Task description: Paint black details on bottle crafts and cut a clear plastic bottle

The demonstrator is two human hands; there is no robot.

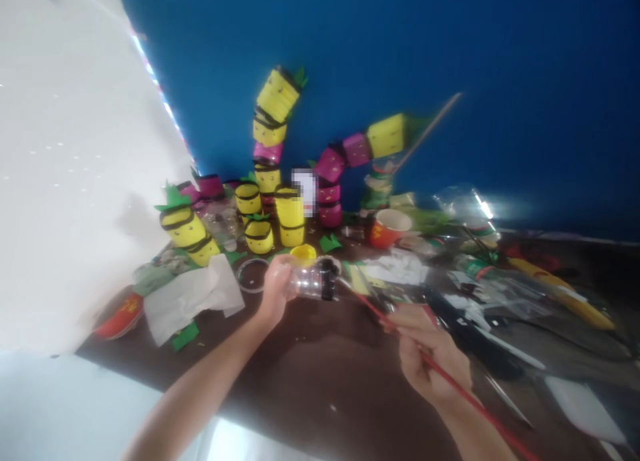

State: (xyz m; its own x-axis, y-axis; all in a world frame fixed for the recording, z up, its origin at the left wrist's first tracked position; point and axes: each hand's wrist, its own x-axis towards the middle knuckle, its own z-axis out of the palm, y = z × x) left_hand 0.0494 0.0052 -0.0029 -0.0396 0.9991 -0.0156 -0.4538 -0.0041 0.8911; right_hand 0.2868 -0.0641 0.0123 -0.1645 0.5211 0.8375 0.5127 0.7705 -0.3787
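Observation:
My left hand (281, 281) is closed around a clear plastic cup (307, 281), which looks cut from a bottle and lies on its side in the air. A black band (329, 280) rings its right end. In my right hand (433, 351) is a long red-handled paintbrush (370, 306), its tip pointing left toward that black end. Blur hides whether the tip touches the cup. Just behind the cup sits a small yellow container (303, 254). A clear ring-shaped piece (253, 276) lies left of my left hand.
Stacks of yellow cups (290, 214) and magenta cups (330, 194) with black rims stand at the back against a blue wall (400, 41). Crumpled white paper (193, 301) lies left. A red paper cup (387, 228), plastic bottles (510, 284) and a yellow cutter-like tool (565, 294) crowd the right.

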